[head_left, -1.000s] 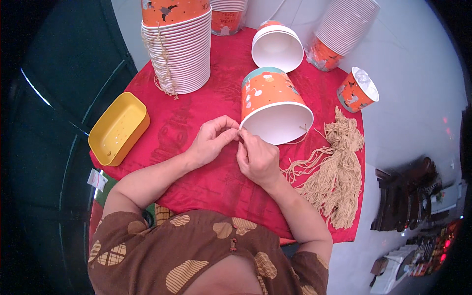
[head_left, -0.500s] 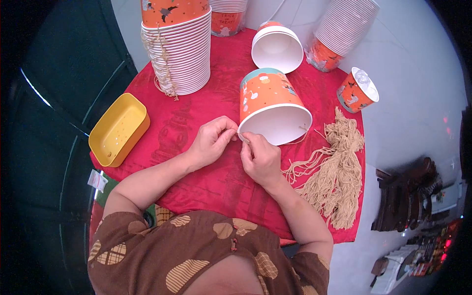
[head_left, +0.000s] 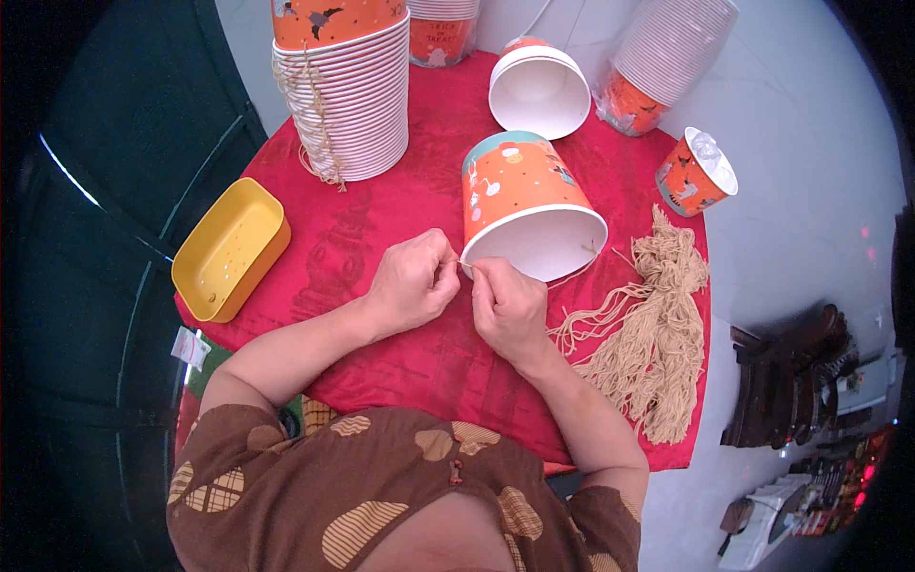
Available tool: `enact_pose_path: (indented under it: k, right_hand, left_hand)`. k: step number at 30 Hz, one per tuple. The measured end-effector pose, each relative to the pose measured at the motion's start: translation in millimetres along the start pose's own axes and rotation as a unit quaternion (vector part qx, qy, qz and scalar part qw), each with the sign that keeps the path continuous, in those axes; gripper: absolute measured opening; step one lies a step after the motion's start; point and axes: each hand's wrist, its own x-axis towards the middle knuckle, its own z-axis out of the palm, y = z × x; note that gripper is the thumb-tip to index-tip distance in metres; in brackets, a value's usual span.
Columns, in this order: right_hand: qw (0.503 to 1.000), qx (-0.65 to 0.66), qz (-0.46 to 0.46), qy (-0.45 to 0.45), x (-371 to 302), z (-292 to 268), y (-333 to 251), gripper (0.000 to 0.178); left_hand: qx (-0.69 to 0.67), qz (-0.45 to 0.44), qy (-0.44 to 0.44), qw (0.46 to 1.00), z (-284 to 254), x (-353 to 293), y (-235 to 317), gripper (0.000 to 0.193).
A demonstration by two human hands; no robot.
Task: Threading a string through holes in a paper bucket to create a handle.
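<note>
An orange paper bucket point(head_left: 519, 186) with a teal base lies on its side on the red cloth, its white mouth facing me. At the left of its rim, my left hand point(head_left: 414, 282) and my right hand point(head_left: 510, 307) are both closed on a thin tan string point(head_left: 464, 263). A short stretch of the string shows between my fingertips, next to the rim. More string point(head_left: 575, 275) hangs from the rim's right side and runs along its lower edge toward my right hand. The inside of my grip is hidden.
A bundle of tan strings point(head_left: 662, 334) lies at the right. Nested buckets point(head_left: 353, 105) with string loops stand at the far left. A yellow tray point(head_left: 272, 234) rests at the left edge. White-lined buckets point(head_left: 543, 95), a small orange cup point(head_left: 682, 181) and wrapped stacks point(head_left: 658, 71) are farther back.
My hands have drawn slightly apart, pulling the string tauter between them at the rim. The left hand has rolled over into a tighter fist. The bucket stays in place.
</note>
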Motion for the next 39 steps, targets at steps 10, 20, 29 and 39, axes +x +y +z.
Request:
enact_pose_path:
  k: [10,20,29,39]
  right_hand:
    - [0.999,0.008,-0.024,-0.044,5,0,-2,0.009]
    - [0.999,-0.008,-0.032,-0.041,1,5,7,0.01]
    - [0.986,-0.104,-0.111,0.074,9,-25,21,0.022]
    - [0.932,-0.357,0.065,0.025,35,-65,22,0.027]
  left_hand:
    - [0.106,0.046,0.069,0.991,0,-2,2,0.017]
    - [0.089,0.029,0.061,0.994,2,0,-8,0.015]
    - [0.053,-0.031,0.071,0.996,-6,4,-16,0.011]
    - [0.101,-0.107,0.079,0.986,-11,6,-22,0.008]
